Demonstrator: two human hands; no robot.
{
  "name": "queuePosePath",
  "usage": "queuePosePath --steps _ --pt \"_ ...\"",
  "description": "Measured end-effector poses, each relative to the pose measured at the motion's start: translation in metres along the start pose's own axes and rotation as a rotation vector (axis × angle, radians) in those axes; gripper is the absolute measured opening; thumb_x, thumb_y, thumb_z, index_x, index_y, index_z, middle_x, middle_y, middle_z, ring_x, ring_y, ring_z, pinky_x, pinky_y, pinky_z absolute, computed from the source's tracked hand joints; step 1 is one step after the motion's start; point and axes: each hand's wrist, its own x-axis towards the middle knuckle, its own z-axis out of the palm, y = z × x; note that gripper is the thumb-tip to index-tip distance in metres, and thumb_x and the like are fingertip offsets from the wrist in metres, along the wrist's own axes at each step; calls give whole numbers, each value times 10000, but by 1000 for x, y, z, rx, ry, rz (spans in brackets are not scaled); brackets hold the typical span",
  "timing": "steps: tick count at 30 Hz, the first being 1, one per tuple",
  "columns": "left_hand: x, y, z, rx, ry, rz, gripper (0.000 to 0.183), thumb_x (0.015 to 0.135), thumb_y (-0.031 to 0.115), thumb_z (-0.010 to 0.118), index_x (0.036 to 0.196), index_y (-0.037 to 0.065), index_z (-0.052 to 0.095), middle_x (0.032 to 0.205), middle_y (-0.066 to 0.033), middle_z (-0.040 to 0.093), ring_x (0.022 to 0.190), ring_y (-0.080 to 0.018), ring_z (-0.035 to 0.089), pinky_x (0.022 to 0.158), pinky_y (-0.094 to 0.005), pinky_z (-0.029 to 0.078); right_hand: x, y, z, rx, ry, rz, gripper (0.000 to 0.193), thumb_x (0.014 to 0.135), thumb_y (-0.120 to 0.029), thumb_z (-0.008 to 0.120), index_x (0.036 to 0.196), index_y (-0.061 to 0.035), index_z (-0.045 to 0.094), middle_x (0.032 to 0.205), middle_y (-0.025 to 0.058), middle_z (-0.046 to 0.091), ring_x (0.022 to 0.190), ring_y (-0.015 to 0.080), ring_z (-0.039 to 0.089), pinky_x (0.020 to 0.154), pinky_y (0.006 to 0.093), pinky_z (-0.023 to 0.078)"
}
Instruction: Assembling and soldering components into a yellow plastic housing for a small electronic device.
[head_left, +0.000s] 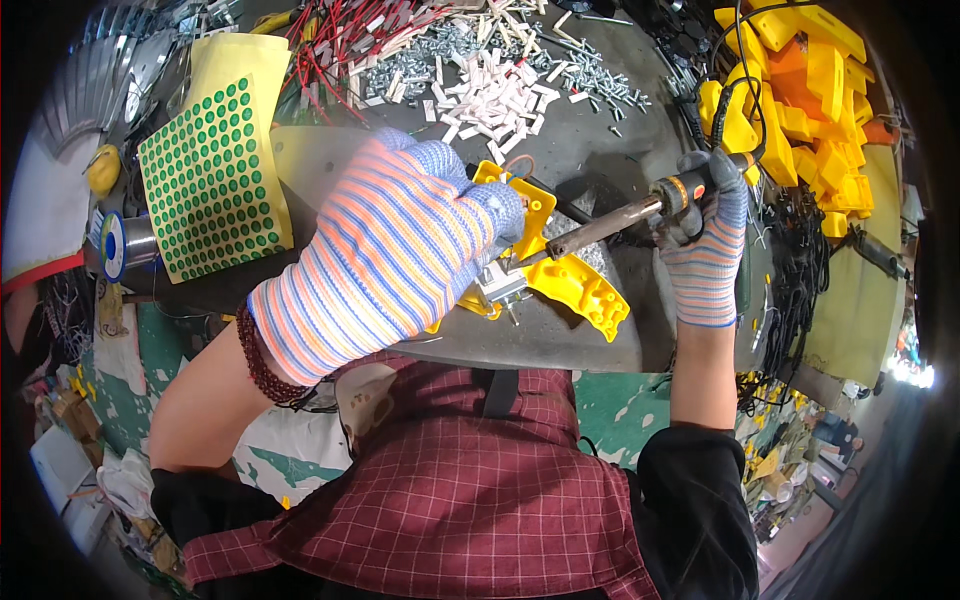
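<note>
My right hand (705,235), in a striped knit glove, grips the dark handle of a soldering iron (620,218). The iron slants down to the left, its tip close to a small silver-and-white component (500,283). My left hand (390,240), gloved the same way, is closed over the near middle of the bench, its fingertips against a yellow plastic housing piece (535,210). What those fingers pinch is hidden. Another yellow housing half (582,292) lies hollow side up, right of the component.
White connectors (500,105), silver screws (400,75) and red wires (335,40) are heaped at the back. Yellow housings (820,100) pile up at the far right, black cables (800,270) below them. A sheet of green stickers (215,180) and a solder spool (128,247) are at left.
</note>
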Motion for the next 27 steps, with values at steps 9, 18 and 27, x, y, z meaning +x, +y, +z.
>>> queuePosePath --steps 9,18,27 --pt "-7 -3 6 -18 38 26 112 746 200 694 841 141 693 797 -83 626 818 -300 592 755 -428 427 -4 -1 4 11 -27 21 204 919 -341 632 928 -137 620 813 -3 637 733 125 638 678 261 526" --pt "-10 -5 12 7 185 126 159 730 182 700 883 150 675 835 -44 643 864 -289 596 807 -444 440 -7 3 19 -75 89 -51 208 902 -385 657 942 -182 633 730 -38 640 586 103 620 496 249 502" --pt "-9 -2 9 33 190 116 181 712 183 699 884 132 679 814 -56 662 865 -291 609 814 -443 446 0 1 11 -90 76 -54 202 888 -344 659 941 -152 631 785 -17 636 702 120 635 613 266 512"
